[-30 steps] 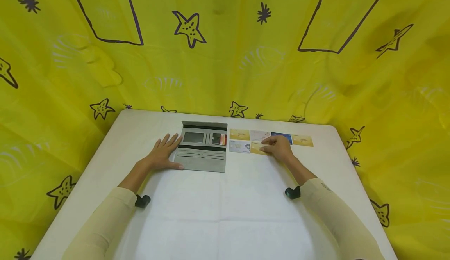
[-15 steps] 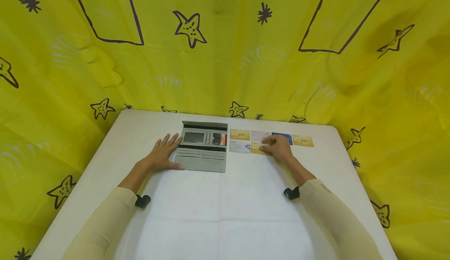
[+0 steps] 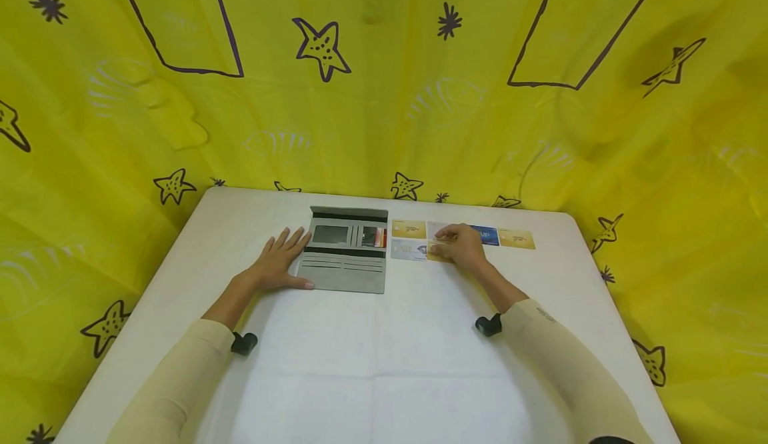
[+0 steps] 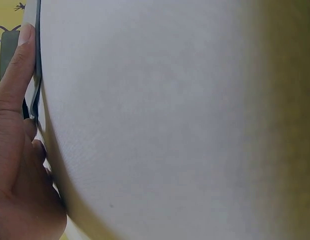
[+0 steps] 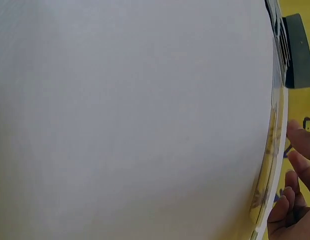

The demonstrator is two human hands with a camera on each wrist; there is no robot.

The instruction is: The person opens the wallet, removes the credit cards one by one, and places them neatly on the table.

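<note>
A grey wallet (image 3: pixel 342 279) lies open on the table, with a few cards showing in a pocket on its right. My left hand (image 3: pixel 273 265) rests spread along the wallet's left side, thumb at its lower left corner. To the right of the wallet, cards lie flat in two rows. Over the lower row's gold card (image 3: pixel 433 257) is my right hand (image 3: pixel 465 247), its fingers bent and thumb apart from the index finger. It partly covers that card, the pale pink card (image 3: pixel 440 225) and the blue card (image 3: pixel 489 235). Nothing shows gripped between its fingers.
A silver-white card (image 3: pixel 407 249) and another gold card (image 3: pixel 409 229) lie beside the wallet. One more gold card (image 3: pixel 517 239) ends the upper row at the right. The white-covered table (image 3: pixel 372 344) meets a yellow patterned curtain (image 3: pixel 372 111) behind.
My right hand has shifted slightly left over the cards, uncovering more of the blue card and covering more of the lower gold one. My left hand and the wallet stay put.
</note>
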